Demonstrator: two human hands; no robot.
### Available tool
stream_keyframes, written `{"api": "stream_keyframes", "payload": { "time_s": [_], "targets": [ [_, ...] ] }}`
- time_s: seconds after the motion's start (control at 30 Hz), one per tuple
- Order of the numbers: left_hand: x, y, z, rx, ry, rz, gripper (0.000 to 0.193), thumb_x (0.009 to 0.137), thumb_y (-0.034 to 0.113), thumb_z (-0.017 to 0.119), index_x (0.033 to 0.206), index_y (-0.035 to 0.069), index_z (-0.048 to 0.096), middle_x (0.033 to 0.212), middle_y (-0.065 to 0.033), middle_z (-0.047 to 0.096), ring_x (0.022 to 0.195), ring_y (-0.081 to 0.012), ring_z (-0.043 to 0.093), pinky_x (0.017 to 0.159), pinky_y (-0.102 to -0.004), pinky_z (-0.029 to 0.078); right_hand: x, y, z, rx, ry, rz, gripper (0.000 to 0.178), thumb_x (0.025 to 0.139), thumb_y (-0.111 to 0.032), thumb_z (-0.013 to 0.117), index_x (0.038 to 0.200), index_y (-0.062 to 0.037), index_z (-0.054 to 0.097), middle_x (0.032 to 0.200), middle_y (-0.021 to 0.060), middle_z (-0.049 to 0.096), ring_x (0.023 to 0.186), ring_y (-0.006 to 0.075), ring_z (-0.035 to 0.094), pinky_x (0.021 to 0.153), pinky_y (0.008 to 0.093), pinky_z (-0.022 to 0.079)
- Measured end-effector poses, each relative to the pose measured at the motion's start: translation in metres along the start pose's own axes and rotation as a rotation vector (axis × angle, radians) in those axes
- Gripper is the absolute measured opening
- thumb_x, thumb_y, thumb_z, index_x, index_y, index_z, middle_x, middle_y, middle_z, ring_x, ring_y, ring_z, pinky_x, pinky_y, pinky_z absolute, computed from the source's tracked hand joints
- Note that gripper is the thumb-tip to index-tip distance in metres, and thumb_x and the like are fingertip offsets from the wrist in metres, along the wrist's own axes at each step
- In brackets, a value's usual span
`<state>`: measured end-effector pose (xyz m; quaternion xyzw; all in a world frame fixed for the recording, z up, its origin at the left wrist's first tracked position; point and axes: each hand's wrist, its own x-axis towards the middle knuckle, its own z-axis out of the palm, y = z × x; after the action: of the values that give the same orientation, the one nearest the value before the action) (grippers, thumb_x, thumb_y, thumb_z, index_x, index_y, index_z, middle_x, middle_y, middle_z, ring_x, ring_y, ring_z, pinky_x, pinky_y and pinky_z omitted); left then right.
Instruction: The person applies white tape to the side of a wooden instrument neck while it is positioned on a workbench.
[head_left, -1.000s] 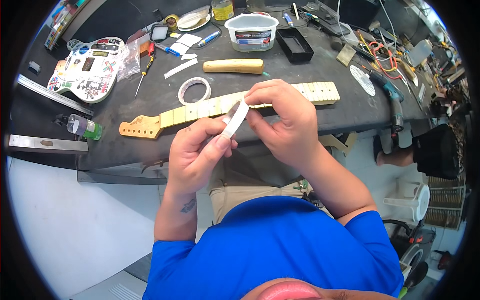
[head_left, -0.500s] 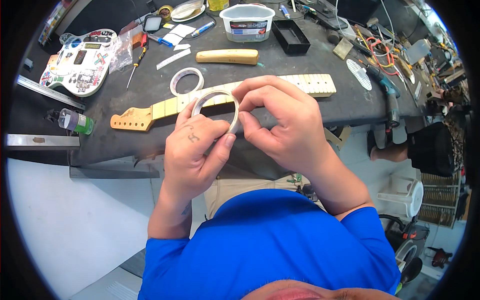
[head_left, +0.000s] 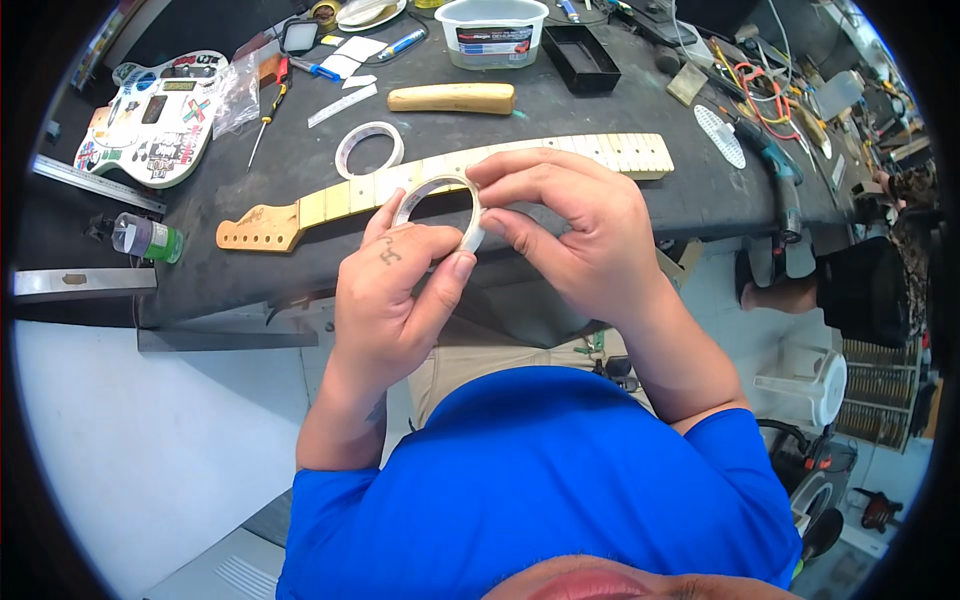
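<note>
The left hand (head_left: 395, 290) was clamped on a roll of tape (head_left: 473, 230), its thumb and forefinger pinching the lower edge and its other fingers reaching around the far side. The right hand (head_left: 585, 215) had its thumb and fingertips slightly apart, set against the roll's right edge; whether they pinched a loose end could not be told. The roll was held up over the near edge of the table (head_left: 570, 110), in front of a guitar neck (head_left: 335, 202). No freed strip showed between the hands, so the pulling-off looked undone. The neck's frets stretched from a yellower part by the peg end to a paler part on the right; the paler part may have been covered already, leaving the yellower part bare, but that was uncertain. Just behind the neck lay a second roll of tape (head_left: 342, 157), and beyond it a rounded wooden block (head_left: 450, 98). Further out, a clear tub (head_left: 455, 30) bore a dark printed label, a black tray (head_left: 611, 80) stood beside it, and a white guitar body (head_left: 150, 125) at the left carried many lettered stickers, mostly too small to make out. A drill (head_left: 787, 180) lay far right.
</note>
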<state>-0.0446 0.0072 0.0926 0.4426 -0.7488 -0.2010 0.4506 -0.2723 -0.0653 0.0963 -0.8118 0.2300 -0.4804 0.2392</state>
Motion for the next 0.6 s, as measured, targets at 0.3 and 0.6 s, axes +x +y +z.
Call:
{"api": "stream_keyframes", "payload": {
  "time_s": [0.3,0.6],
  "targets": [
    [-0.002,-0.005,0.012,0.406,-0.008,0.055,0.010,0.101,0.019,0.079,0.100,0.010,0.073,0.086,-0.0015,0.073,0.085,-0.0237,0.070,0.087,-0.0440,0.033,-0.020,0.019,-0.009,-0.151,0.073,0.058,0.013,0.087,-0.004,0.079,0.089,-0.0048,0.067,0.120,0.0098,0.078,0.108,0.0334,0.073,0.093,0.0447,0.060],
    [-0.015,-0.027,0.016,0.748,-0.031,0.160,0.014,0.102,0.016,0.076,0.115,0.013,0.070,0.092,0.0019,0.071,0.088,-0.0187,0.069,0.096,-0.0498,0.034,-0.049,0.029,-0.018,-0.246,0.059,0.038,0.015,0.081,-0.002,0.079,0.088,-0.0078,0.067,0.121,0.0071,0.078,0.119,0.0339,0.065,0.103,0.0461,0.055]
  ]
}}
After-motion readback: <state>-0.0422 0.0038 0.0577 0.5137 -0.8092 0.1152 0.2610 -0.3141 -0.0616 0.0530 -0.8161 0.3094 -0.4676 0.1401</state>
